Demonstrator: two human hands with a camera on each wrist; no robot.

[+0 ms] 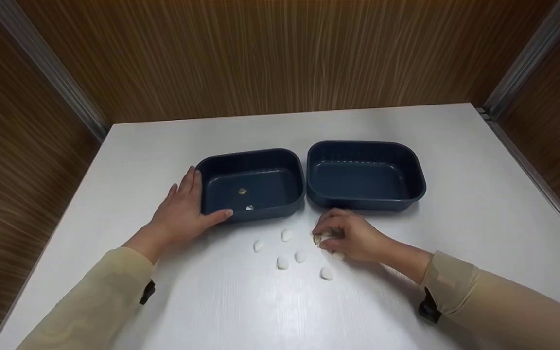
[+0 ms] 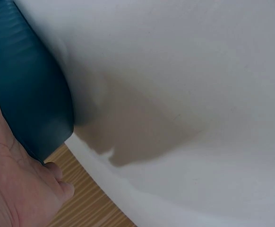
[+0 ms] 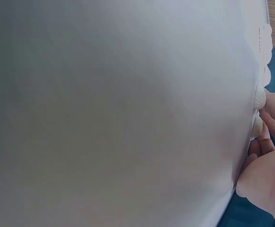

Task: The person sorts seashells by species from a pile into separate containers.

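My right hand (image 1: 353, 236) pinches a small brownish shell (image 1: 317, 239) between thumb and fingers, low over the white table in front of the bins. Around it lie several white shells (image 1: 300, 256), one partly hidden by the hand; in the right wrist view a ribbed shell (image 3: 260, 97) shows at the fingertips. My left hand (image 1: 180, 211) rests against the left end of the left dark blue bin (image 1: 275, 212), fingers straight along its side and thumb at the front rim. Inside that bin lie a brownish shell (image 1: 242, 191) and a small whitish piece (image 1: 249, 207).
A second dark blue bin (image 1: 365, 203) stands close to the right of the first, with its bare floor showing. The white table (image 1: 474, 194) is bounded by wood-grain panels (image 1: 280, 58) at the back and both sides.
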